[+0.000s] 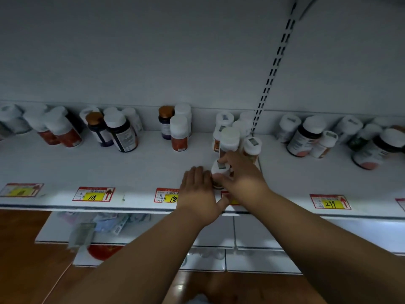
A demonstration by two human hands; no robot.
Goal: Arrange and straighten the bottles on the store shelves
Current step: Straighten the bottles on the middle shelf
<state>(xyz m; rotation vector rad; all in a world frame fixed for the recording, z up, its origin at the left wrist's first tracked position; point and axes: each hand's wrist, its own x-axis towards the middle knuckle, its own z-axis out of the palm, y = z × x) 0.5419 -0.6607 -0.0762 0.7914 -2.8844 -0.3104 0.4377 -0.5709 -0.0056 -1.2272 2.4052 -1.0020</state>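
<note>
My fingers on my right hand curl over the top and far side of a small bottle. My right thumb presses on its near side, so this hand holds the bottle. My left hand lies next to it on the left. Its fingers are straight and close together, and their tips touch the bottle's left side. My left thumb sticks out to the right, under the bottle.

The small bottle has a white cap with a little grey sticker on top. It stands near the front edge of the shelf, between my two hands.

Just behind my right hand is a bunch of white-cap bottles. One of them stands beside my knuckles. It has a sticker on its cap too.

Farther left, three bottles stand together: one with a brown cap and two with white caps. More to the left is a dark bottle with a white cap, and more bottles past it. They look blurry. On the right side of the shelf there is another group, also blurry.

Price tags are stuck along the front of the shelf. One says 118 and one says 299. My left hand covers part of another tag.

Below the shelf I see white boxes and a brown floor.
</note>
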